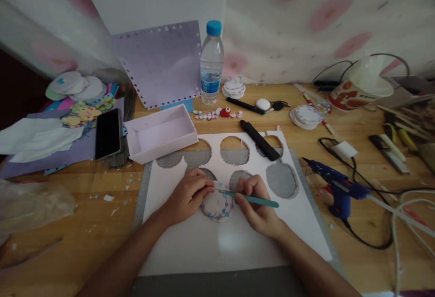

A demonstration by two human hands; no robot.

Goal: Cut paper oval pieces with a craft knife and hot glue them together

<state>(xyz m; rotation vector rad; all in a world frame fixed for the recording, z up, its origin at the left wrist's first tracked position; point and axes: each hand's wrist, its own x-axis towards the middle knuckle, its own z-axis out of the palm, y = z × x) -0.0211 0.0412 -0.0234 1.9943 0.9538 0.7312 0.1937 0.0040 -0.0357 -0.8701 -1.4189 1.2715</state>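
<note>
My left hand (187, 195) presses its fingertips on the upper left edge of a round white paper disc (217, 205) dotted with small coloured bits. My right hand (257, 207) holds a teal tool (251, 199), thin like tweezers or a craft knife; its tip points left onto the disc's top. The disc lies on a white sheet (224, 238) with several round holes cut out, which rests on a grey cutting mat (217, 284).
A pink-white shallow box (160, 132), a black phone (108, 133), a water bottle (211, 63), a black pen (259, 140), stacks of paper discs (306, 116), a blue glue gun (336, 188) with cables, a paper cup (360, 87) and tools at the right.
</note>
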